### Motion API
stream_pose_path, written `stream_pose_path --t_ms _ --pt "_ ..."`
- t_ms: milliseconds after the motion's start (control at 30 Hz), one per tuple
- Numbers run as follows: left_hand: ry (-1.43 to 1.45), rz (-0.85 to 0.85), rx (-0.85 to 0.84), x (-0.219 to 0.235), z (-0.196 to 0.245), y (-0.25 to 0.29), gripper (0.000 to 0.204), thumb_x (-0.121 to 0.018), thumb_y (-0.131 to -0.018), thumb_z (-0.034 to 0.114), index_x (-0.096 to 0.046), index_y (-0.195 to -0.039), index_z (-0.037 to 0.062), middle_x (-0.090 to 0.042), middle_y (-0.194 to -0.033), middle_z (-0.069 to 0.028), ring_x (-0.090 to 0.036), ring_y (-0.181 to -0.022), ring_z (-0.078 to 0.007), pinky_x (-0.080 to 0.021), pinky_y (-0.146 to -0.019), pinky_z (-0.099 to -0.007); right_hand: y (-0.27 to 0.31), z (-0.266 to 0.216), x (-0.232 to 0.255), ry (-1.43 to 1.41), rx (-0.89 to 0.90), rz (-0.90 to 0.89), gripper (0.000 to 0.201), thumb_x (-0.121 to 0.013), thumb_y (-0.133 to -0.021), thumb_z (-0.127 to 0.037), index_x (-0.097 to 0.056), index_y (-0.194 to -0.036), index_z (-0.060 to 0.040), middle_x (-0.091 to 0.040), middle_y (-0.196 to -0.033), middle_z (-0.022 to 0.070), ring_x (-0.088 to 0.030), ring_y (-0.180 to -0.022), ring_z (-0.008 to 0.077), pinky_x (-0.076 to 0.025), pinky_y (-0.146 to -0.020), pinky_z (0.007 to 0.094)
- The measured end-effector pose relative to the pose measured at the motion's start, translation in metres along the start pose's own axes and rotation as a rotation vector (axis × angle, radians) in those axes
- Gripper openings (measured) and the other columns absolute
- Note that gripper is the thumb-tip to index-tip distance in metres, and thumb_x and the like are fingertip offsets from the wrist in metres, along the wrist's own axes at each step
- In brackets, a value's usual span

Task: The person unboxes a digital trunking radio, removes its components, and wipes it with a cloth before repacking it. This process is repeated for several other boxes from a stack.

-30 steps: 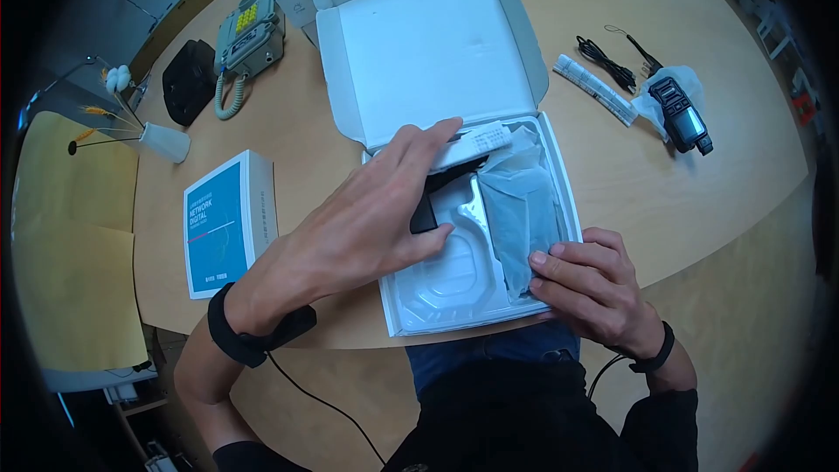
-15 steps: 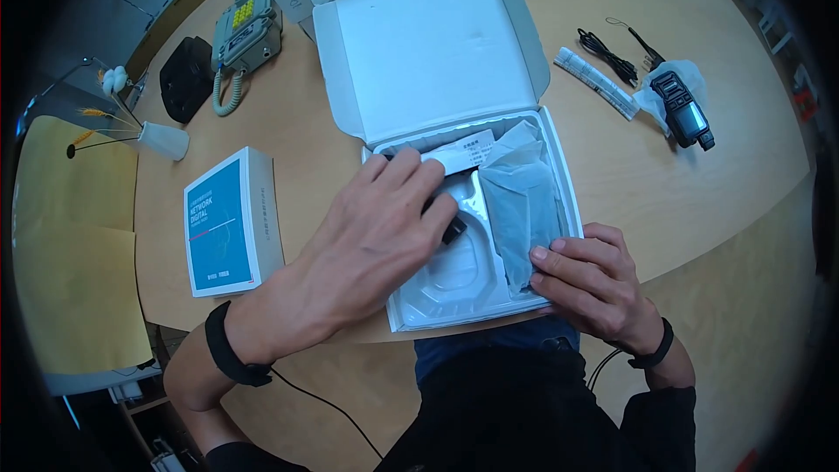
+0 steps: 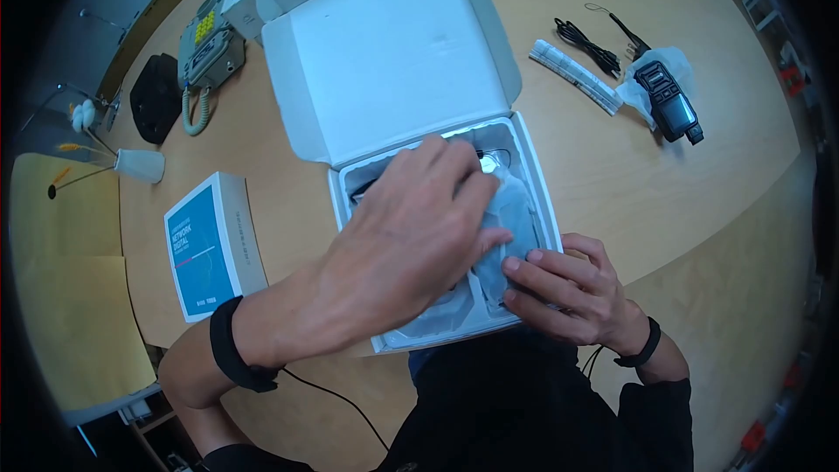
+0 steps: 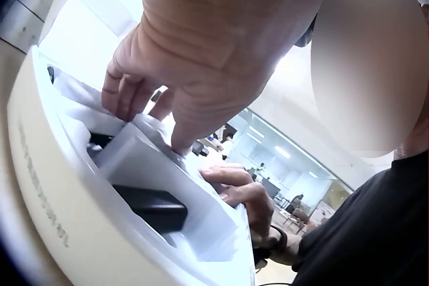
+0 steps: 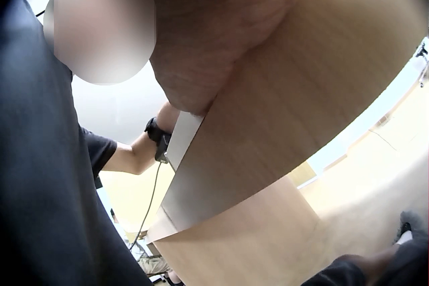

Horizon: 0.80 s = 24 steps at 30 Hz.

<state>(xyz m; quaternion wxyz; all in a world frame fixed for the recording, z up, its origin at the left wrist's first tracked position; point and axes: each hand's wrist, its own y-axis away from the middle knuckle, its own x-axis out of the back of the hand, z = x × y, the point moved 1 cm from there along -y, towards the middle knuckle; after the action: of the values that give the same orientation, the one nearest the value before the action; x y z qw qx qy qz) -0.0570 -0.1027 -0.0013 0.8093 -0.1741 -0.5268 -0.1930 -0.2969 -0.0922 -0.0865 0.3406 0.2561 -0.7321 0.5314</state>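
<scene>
reaching into the open white box [image 3: 535, 177] at the centre of the frame, the left hand [image 3: 411, 232] presses curled fingers onto a soft, crinkly plastic bag [image 3: 516, 218] lying in the box's right half, while the right hand [image 3: 564, 288] pinches the bag's near end against the box's lower right rim. thin and slippery, the film looks light and best taken by its loose edges; a black part [image 4: 151, 207] sits snug in the moulded tray [image 4: 144, 165] under the hand. bare table [image 3: 612, 175] lies right of the box, toward the radio [image 3: 669, 105] at upper right.
</scene>
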Motion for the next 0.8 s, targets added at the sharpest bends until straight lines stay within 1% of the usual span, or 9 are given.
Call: stream_pose_path --t_ms 133,300,400,500,567,667,700,733,800 --pt "0.122 -0.006 -0.016 0.003 0.006 0.006 0.039 -0.083 -0.081 0.014 -0.065 -0.112 -0.0022 -0.061 -0.107 -0.0153 -0.061 -0.097 -0.0328 -0.053 -0.082 -0.0408 0.000 0.000 0.001 -0.008 -0.004 0.021 0.024 -0.077 -0.088 -0.018 -0.069 -0.110 -0.0172 -0.066 -0.134 0.0026 -0.060 -0.120 0.0198 -0.051 -0.098 0.0396" --pt "0.223 0.062 -0.036 -0.005 0.007 0.021 0.043 -0.083 -0.080 0.010 -0.066 -0.118 -0.0021 -0.065 -0.112 -0.0186 -0.065 -0.103 -0.0341 -0.054 -0.082 -0.0419 -0.001 0.004 0.001 -0.100 0.025 0.009 0.018 -0.074 -0.091 -0.018 -0.070 -0.109 -0.0172 -0.066 -0.135 0.0021 -0.058 -0.125 0.0211 -0.055 -0.096 0.0366" --pt "0.163 0.086 -0.031 -0.003 0.005 0.024 0.046 -0.082 -0.080 0.009 -0.066 -0.122 -0.0025 -0.065 -0.118 -0.0198 -0.065 -0.105 -0.0351 -0.054 -0.084 -0.0427 -0.003 0.005 0.000 -0.054 0.006 -0.026 0.018 -0.075 -0.089 -0.018 -0.071 -0.107 -0.0179 -0.067 -0.134 0.0019 -0.058 -0.125 0.0199 -0.056 -0.093 0.0357" --pt "-0.090 0.023 0.077 0.010 0.009 0.027 0.047 -0.080 -0.080 0.006 -0.065 -0.124 -0.0032 -0.062 -0.125 -0.0221 -0.064 -0.109 -0.0355 -0.054 -0.088 -0.0433 -0.004 0.004 0.000 -0.076 -0.032 -0.017 0.019 -0.076 -0.088 -0.016 -0.072 -0.106 -0.0179 -0.068 -0.132 0.0011 -0.058 -0.124 0.0186 -0.056 -0.092 0.0350" --pt "-0.105 0.164 0.008 0.024 0.005 0.049 0.048 -0.078 -0.082 0.002 -0.063 -0.127 -0.0035 -0.057 -0.132 -0.0249 -0.061 -0.115 -0.0369 -0.053 -0.092 -0.0439 -0.004 0.003 -0.002 -0.092 -0.025 -0.019 0.018 -0.076 -0.088 -0.016 -0.072 -0.106 -0.0176 -0.068 -0.130 0.0008 -0.058 -0.123 0.0183 -0.056 -0.092 0.0349" --pt "-0.139 0.332 0.143 0.031 -0.003 0.081 0.049 -0.076 -0.081 -0.003 -0.063 -0.128 -0.0026 -0.057 -0.132 -0.0261 -0.061 -0.114 -0.0374 -0.053 -0.091 -0.0435 -0.004 0.005 -0.006 -0.074 -0.013 0.005 0.019 -0.077 -0.088 -0.018 -0.072 -0.106 -0.0171 -0.069 -0.127 0.0011 -0.058 -0.121 0.0190 -0.056 -0.092 0.0345" --pt "-0.120 0.439 0.184 0.025 -0.009 0.081 0.055 -0.083 -0.074 0.005 -0.065 -0.125 -0.0034 -0.062 -0.118 -0.0190 -0.064 -0.102 -0.0317 -0.053 -0.083 -0.0417 -0.004 0.004 -0.007 -0.058 -0.012 0.016 0.019 -0.077 -0.089 -0.019 -0.071 -0.107 -0.0169 -0.069 -0.126 0.0016 -0.059 -0.120 0.0198 -0.056 -0.091 0.0342" --pt "-0.122 0.445 0.193 0.023 -0.014 0.082 0.055 -0.083 -0.074 0.005 -0.065 -0.125 -0.0034 -0.062 -0.118 -0.0190 -0.064 -0.102 -0.0317 -0.053 -0.083 -0.0417 -0.003 0.004 -0.008 -0.063 -0.003 0.012 0.019 -0.077 -0.089 -0.019 -0.071 -0.107 -0.0169 -0.069 -0.126 0.0016 -0.059 -0.120 0.0198 -0.056 -0.091 0.0342" --pt "-0.115 0.268 0.149 0.019 -0.022 0.082 0.062 -0.084 -0.073 0.000 -0.062 -0.130 -0.0002 -0.065 -0.116 -0.0186 -0.063 -0.105 -0.0347 -0.053 -0.087 -0.0423 -0.002 0.004 -0.007 -0.064 -0.013 -0.009 0.026 -0.077 -0.090 -0.031 -0.070 -0.111 -0.0164 -0.068 -0.126 0.0024 -0.059 -0.119 0.0224 -0.056 -0.092 0.0377"
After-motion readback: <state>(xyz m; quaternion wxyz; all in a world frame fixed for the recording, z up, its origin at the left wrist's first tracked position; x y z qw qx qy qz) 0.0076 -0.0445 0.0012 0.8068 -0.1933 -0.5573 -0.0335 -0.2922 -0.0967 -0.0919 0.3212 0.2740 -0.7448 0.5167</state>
